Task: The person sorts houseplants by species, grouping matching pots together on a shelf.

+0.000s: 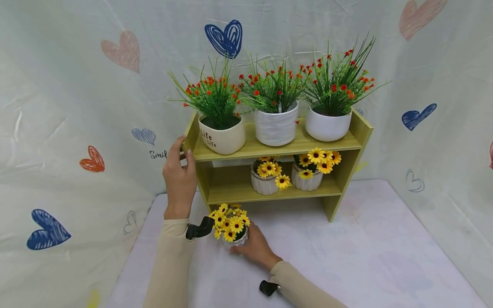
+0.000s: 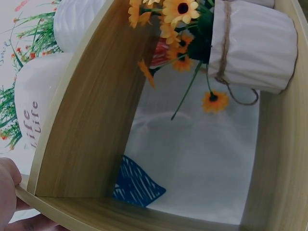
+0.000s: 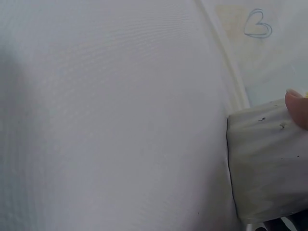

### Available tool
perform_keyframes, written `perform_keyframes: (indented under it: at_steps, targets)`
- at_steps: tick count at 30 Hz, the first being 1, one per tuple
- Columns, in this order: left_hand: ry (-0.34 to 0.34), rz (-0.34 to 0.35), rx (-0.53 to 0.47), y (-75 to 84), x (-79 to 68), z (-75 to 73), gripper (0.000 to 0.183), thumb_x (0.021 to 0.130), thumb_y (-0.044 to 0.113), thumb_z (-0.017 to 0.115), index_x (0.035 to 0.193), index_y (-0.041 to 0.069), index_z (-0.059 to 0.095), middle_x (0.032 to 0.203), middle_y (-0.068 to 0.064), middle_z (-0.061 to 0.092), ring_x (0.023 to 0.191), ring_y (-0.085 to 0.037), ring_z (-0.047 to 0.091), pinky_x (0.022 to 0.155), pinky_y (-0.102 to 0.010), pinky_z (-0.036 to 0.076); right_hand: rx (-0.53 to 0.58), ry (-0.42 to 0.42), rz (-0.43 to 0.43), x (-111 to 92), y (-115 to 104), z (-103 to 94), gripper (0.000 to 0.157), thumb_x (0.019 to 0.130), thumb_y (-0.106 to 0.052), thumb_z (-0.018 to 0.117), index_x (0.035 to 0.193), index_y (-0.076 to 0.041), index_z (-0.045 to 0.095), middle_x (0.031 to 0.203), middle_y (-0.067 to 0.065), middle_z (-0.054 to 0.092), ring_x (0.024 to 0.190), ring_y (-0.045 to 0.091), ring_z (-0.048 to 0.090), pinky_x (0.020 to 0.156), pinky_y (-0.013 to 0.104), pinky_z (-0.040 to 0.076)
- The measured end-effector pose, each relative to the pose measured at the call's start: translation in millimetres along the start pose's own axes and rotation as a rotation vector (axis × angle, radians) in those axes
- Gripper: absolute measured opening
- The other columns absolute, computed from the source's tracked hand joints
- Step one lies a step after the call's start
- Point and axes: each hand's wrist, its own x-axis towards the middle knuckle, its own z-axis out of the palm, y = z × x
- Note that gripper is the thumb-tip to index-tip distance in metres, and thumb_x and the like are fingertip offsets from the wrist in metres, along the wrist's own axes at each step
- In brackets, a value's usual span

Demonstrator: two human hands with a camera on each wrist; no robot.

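My left hand (image 1: 180,177) grips the left side panel of a two-tier wooden shelf (image 1: 277,196), thumb and fingers on either side of its edge. In the left wrist view, part of that hand shows at the lower left, on the board. In front of the shelf's left end, my right hand (image 1: 256,248) holds a small white pot of yellow flowers (image 1: 229,224) by its side. The right wrist view shows the pot's pale wall (image 3: 264,163) upright at the tabletop, with my thumb (image 3: 297,108) over its upper part.
Three white pots of red-flowered grass stand on the top tier: a "Life" pot (image 1: 222,134), a ribbed pot (image 1: 276,124) and a round pot (image 1: 328,125). Below, two small yellow-flower pots, one in the middle (image 1: 265,183) and one rightward (image 1: 307,179), share the lower tier. A heart-print curtain (image 1: 246,25) hangs behind.
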Motion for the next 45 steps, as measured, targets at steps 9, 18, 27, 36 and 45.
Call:
perform_keyframes:
  at_steps: [9,18,27,36,45]
  targets:
    - [0.003,-0.003,-0.001,-1.5,-3.4,-0.1,0.038,0.11,0.011,0.055,0.147,0.001,0.057,0.143,-0.02,0.063,0.108,-0.043,0.071,0.082,-0.058,0.064,0.003,0.024,0.046,-7.6,3.8,-3.4,0.105,0.072,-0.03,0.099,0.157,-0.003,0.044,0.152,0.014,0.058,0.14,0.034,0.054,0.119,0.058,0.042]
    - [-0.003,-0.002,-0.013,-1.5,-3.1,0.2,0.038,0.11,0.01,0.055,0.147,0.002,0.057,0.143,-0.021,0.063,0.109,-0.041,0.071,0.084,-0.058,0.064,0.03,0.063,0.037,-29.1,-7.8,-19.5,0.103,0.07,-0.031,0.1,0.155,-0.005,0.048,0.148,0.009,0.062,0.136,0.031,0.059,0.116,0.057,0.046]
    - [-0.004,0.0,-0.006,-1.8,0.3,0.9,0.039,0.11,0.011,0.055,0.147,0.002,0.056,0.143,-0.02,0.063,0.11,-0.041,0.07,0.084,-0.057,0.064,0.101,0.09,-0.049,-41.8,-39.5,-41.5,0.094,0.068,-0.015,0.101,0.15,-0.021,0.055,0.143,-0.009,0.063,0.133,0.017,0.059,0.119,0.055,0.042]
    - [-0.01,-0.003,-0.005,0.0,0.9,0.3,0.039,0.11,0.011,0.055,0.148,0.002,0.056,0.143,-0.02,0.063,0.11,-0.041,0.07,0.084,-0.057,0.064,0.107,0.133,-0.24,-37.6,-70.3,-60.2,0.088,0.074,-0.015,0.099,0.148,-0.031,0.054,0.141,-0.013,0.063,0.13,0.013,0.062,0.113,0.041,0.051]
    - [-0.01,0.0,-0.012,0.2,1.1,-0.7,0.038,0.109,0.009,0.055,0.147,0.001,0.057,0.143,-0.02,0.063,0.111,-0.041,0.071,0.084,-0.056,0.065,0.011,0.229,-0.343,-20.6,-91.1,-69.3,0.092,0.074,-0.013,0.099,0.151,-0.025,0.052,0.144,-0.007,0.062,0.131,0.015,0.061,0.111,0.042,0.052]
